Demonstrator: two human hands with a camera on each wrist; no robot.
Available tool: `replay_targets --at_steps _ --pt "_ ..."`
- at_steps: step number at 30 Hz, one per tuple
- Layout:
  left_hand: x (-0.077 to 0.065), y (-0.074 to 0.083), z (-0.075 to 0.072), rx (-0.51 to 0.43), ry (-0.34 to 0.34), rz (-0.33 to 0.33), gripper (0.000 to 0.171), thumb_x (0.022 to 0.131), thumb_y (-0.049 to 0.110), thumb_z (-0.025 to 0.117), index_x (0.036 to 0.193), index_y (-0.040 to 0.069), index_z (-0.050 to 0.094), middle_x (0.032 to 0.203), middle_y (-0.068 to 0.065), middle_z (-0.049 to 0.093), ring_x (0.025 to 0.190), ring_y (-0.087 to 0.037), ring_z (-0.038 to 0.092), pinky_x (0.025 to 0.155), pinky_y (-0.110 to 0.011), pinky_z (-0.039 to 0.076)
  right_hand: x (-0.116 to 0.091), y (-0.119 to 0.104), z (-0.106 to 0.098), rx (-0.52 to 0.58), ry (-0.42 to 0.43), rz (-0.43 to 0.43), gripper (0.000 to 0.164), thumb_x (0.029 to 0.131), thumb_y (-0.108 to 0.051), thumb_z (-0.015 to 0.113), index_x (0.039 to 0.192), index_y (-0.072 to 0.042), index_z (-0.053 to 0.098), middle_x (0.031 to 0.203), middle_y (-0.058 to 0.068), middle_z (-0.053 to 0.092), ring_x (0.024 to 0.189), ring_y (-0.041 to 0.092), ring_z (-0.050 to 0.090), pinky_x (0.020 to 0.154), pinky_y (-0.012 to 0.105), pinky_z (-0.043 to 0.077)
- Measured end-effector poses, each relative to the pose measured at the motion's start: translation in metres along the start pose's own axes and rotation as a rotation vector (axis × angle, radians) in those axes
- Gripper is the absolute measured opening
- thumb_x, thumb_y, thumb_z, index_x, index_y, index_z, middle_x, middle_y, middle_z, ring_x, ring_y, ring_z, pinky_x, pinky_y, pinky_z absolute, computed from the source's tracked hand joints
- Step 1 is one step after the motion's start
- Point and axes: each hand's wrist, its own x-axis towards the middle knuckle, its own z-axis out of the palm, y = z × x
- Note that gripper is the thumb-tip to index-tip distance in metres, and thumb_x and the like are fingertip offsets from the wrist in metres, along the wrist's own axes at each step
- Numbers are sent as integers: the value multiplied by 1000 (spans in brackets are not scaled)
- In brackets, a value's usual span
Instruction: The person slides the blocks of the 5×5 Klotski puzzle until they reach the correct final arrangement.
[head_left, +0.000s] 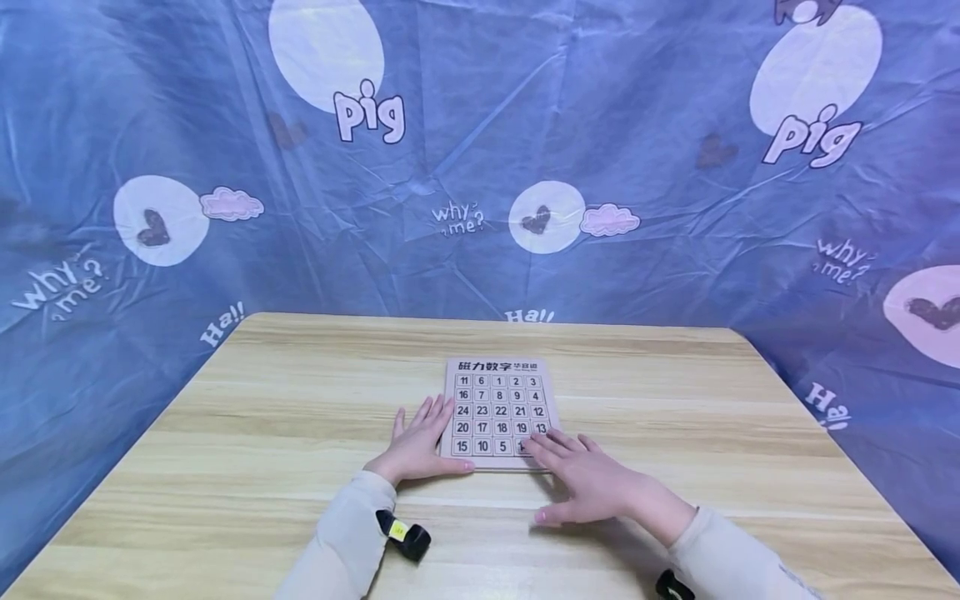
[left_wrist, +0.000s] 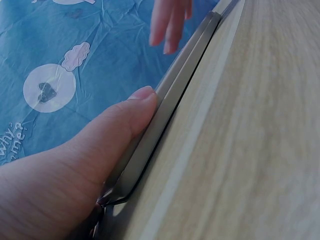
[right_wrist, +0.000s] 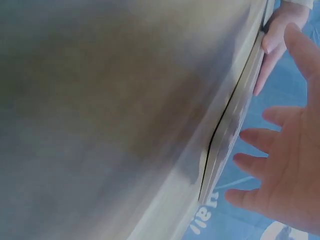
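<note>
A flat, pale sliding number puzzle (head_left: pixel 499 411) lies on the table, with rows of black-numbered square tiles and Chinese lettering along its far edge. At its near left corner my left hand (head_left: pixel 422 443) holds the board, the fingers along the left side and the thumb (left_wrist: pixel 142 102) against the front edge. My right hand (head_left: pixel 588 479) is over the near right corner, fingers extended and spread. Its fingertips cover part of a bottom-row tile in the head view. In the right wrist view, the right fingers (right_wrist: pixel 255 165) appear beside the board's thin edge, holding nothing.
The light wood-grain table (head_left: pixel 300 375) extends around the board. Behind and beside it hangs a blue printed cloth (head_left: pixel 465 150). A black strap with a yellow label (head_left: pixel 401 531) is on the left sleeve, and a black wrist device (head_left: pixel 673 585) shows by the right sleeve.
</note>
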Motion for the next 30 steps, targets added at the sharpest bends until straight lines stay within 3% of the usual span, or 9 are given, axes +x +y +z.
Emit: replay_targets --at_steps 7,14,30 --pt "1 0 0 3 3 4 109 58 73 52 139 11 14 142 -10 10 128 -25 3 95 -53 -10 14 17 -3 -14 39 79 89 71 -61 53 136 -6 24 137 15 26 122 40 19 90 62 15" --pt "1 1 0 2 -3 3 109 58 73 53 139 11 13 142 -11 9 128 -26 3 95 -53 -10 25 25 -1 -12 26 154 94 69 -66 50 137 -8 22 139 13 22 123 38 18 91 61 14" --pt "0 1 0 11 2 3 108 59 73 52 139 10 14 142 -11 10 128 -26 3 95 -54 -9 26 25 3 -19 13 157 95 67 -67 50 136 -7 25 138 12 25 123 37 20 91 62 15"
